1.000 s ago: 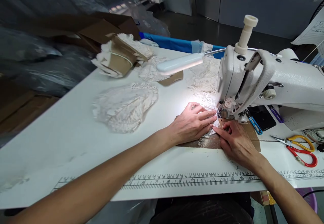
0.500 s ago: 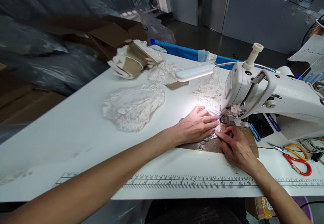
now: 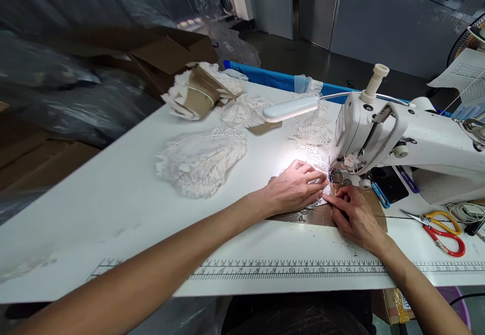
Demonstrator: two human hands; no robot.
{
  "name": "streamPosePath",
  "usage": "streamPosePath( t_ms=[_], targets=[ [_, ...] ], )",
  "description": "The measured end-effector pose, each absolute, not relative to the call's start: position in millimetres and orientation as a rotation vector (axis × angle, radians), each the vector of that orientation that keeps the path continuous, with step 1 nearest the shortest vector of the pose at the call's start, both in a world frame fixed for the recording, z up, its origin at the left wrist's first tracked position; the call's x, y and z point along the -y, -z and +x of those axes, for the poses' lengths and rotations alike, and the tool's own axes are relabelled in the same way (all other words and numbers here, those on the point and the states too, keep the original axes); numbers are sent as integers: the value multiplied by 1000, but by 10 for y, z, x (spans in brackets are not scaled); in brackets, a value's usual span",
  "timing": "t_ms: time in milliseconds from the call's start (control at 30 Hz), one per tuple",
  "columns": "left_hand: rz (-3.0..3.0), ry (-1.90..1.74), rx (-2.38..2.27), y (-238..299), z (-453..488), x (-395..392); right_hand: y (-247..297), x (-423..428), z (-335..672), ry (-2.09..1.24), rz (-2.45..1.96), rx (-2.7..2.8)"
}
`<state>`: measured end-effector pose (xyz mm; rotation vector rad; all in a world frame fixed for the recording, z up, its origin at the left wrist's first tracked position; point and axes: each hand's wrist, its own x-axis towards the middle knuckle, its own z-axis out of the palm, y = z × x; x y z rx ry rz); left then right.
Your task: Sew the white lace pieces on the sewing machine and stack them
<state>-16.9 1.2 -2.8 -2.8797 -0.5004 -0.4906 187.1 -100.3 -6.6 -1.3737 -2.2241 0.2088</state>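
Head view: hands [image 3: 297, 188] touch lace [image 3: 321, 201] inside table edge [image 3: 265, 290].

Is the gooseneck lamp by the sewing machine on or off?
On: below the lamp, a bright glow falls on the tabletop and the white lace beyond the left hand.

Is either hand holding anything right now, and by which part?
The left hand lies flat over the white lace, not gripping it visibly. The right hand has fingertips at its near edge; whether they pinch it cannot be told.
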Motion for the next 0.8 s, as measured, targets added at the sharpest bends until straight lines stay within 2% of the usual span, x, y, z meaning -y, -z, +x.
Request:
streamPosePath(
  t_ms=[300, 800],
  targets=[
    [-2877, 558, 635, 39, -86, 96, 96, 997, 1924, -275, -1413, 2206],
    [-2909, 533, 476, -59, -127, 39, 53, 987, 1932, -316, -1364, 2217]
  ],
)
